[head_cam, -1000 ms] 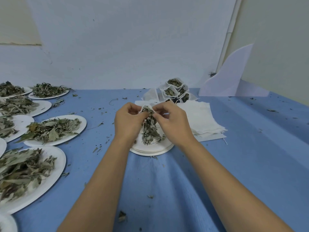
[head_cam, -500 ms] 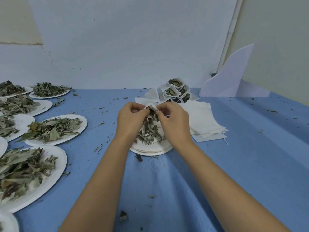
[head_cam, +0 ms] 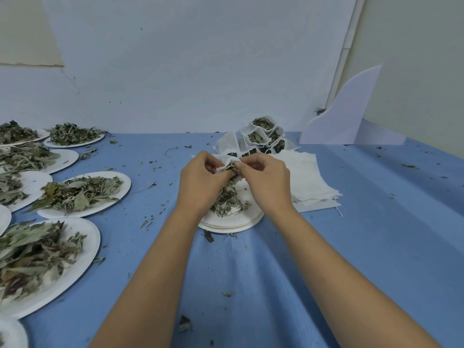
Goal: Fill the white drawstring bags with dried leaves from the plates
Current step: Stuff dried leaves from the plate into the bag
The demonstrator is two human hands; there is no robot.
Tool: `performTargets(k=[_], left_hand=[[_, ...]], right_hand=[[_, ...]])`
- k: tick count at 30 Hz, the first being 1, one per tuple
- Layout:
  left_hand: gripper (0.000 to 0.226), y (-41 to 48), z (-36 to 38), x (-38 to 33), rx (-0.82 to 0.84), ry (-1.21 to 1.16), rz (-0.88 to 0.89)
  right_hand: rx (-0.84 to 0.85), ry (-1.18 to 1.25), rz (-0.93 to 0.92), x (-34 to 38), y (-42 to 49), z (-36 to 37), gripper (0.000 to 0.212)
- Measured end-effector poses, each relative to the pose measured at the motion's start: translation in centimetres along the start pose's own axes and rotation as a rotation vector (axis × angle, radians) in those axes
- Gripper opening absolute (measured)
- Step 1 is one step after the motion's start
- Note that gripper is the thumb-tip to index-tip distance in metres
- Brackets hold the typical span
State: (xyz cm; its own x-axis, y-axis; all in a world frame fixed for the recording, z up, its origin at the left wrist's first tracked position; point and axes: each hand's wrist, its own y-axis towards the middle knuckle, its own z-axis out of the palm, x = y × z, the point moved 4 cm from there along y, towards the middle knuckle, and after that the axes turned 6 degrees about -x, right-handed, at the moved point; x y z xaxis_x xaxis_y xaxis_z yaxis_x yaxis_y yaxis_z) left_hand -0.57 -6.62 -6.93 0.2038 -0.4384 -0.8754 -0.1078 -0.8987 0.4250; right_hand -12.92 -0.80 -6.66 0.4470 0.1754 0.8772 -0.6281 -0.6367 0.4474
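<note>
A: White cloth bag [head_cam: 222, 165] is bunched tighter at the mouth now. A second ago more of the leaf clump showed at the opening.
B: So the leaves are going in. Hands?
A: Left hand [head_cam: 200, 182] pinches the bag's left edge, fingers curled. Right hand [head_cam: 266, 182] pinches the right edge along with some dried leaves [head_cam: 227, 197], fingers curled too.
B: Any spill?
A: One leaf scrap [head_cam: 208, 236] lies on the counter [head_cam: 376, 234] just in front of the plate [head_cam: 231, 226]. It isn't there a second ago.
B: Bag versus hands?
A: Between them, touching both, held over the plate's far side. I'd call the fill partial, since leaves trail from under the hands down to the plate.
</note>
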Motion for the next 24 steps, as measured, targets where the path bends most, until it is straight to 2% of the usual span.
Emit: performTargets(k=[8, 15, 19, 21, 24], left_hand=[[0.024, 0.2, -0.7, 0.4, -0.166, 0.032, -0.058], [0.015, 0.0, -0.7, 0.5, -0.249, 0.041, -0.067], [0.020, 0.3, -0.3, 0.9, -0.082, 0.005, -0.130], [0.019, 0.4, 0.0, 0.9, 0.021, -0.093, -0.202], [0.015, 0.3, 0.4, 0.4, 0.092, -0.228, -0.267]], right_hand=[[0.124, 0.024, -0.050, 0.8, -0.7, 0.9, 0.013], [0.194, 0.068, -0.051, 1.0, -1.2, 1.2, 0.008], [0.056, -0.076, -0.087, 0.4, -0.6, 0.8, 0.008], [0.021, -0.149, -0.100, 0.0, -0.4, 0.5, 0.007], [-0.009, -0.227, -0.149, -0.3, -0.3, 0.4, 0.006]])
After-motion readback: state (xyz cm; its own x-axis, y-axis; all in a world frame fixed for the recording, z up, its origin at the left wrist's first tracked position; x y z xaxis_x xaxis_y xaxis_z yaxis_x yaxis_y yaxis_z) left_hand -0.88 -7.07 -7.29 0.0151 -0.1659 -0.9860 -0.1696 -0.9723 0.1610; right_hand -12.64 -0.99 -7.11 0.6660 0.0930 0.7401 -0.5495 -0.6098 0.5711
